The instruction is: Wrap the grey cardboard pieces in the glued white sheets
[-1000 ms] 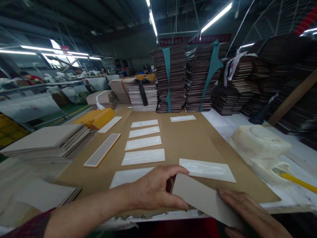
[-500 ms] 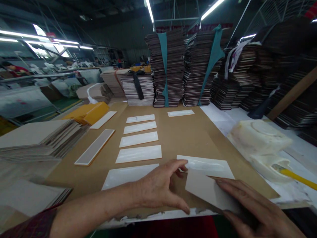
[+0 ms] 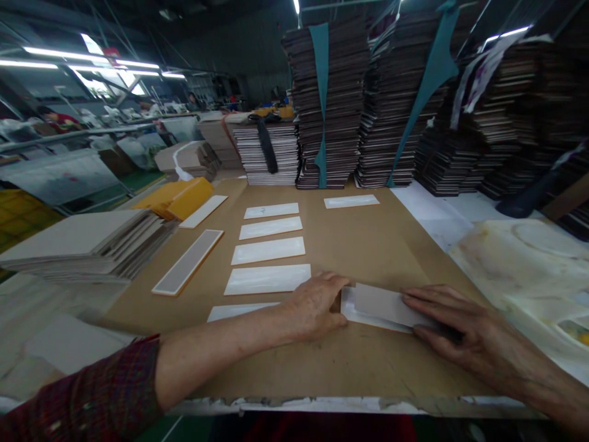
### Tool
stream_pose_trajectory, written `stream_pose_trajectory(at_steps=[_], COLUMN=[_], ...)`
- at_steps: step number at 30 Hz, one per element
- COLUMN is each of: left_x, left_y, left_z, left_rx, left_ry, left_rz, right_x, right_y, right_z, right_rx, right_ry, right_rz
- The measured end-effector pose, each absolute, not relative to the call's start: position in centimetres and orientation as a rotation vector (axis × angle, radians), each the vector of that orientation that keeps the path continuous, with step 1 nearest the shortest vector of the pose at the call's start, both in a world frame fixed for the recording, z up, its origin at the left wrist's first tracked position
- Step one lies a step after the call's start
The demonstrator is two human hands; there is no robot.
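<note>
In the head view, a grey cardboard strip (image 3: 386,304) lies over a glossy white strip (image 3: 356,314), slightly askew, so a white margin shows at its left and front. My right hand (image 3: 453,319) grips the right part of the cardboard between thumb and fingers. Beside the left end of both strips is my left hand (image 3: 317,305), thumb and fingers apart and nothing held; whether it touches the strip I cannot tell. My left forearm partly covers the nearest white strip (image 3: 237,312) of a column of several, including another white strip (image 3: 267,279).
A grey-topped strip (image 3: 188,263) with a white border lies left on the brown board (image 3: 368,368). Cardboard stacks (image 3: 59,236) and a yellow bundle (image 3: 193,197) stand left. Tall dark stacks (image 3: 343,110) rise behind. A stained whitish container (image 3: 519,258) is at the right.
My right hand has brought the cardboard strip forward, away from me, onto the white strip. My left hand has moved to that strip's left end, its fingers less spread. The view has shifted.
</note>
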State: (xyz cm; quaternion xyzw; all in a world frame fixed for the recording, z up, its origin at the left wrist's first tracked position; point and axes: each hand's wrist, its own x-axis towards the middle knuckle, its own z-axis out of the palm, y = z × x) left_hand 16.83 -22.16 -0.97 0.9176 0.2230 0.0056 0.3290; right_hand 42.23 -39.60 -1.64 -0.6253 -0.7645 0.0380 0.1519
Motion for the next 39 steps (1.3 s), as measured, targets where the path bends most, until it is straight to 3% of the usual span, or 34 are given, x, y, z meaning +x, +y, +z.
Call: stream_pose_trajectory(at_steps=[39], left_x=[16.9], left_y=[-22.2], left_z=[-1.7], left_rx=[2.430], left_ry=[0.528], left_rz=[0.091], right_x=[40.7], right_y=[-37.8], right_z=[-2.0], right_rx=[-1.723], right_ry=[-2.207], right_rz=[0.214])
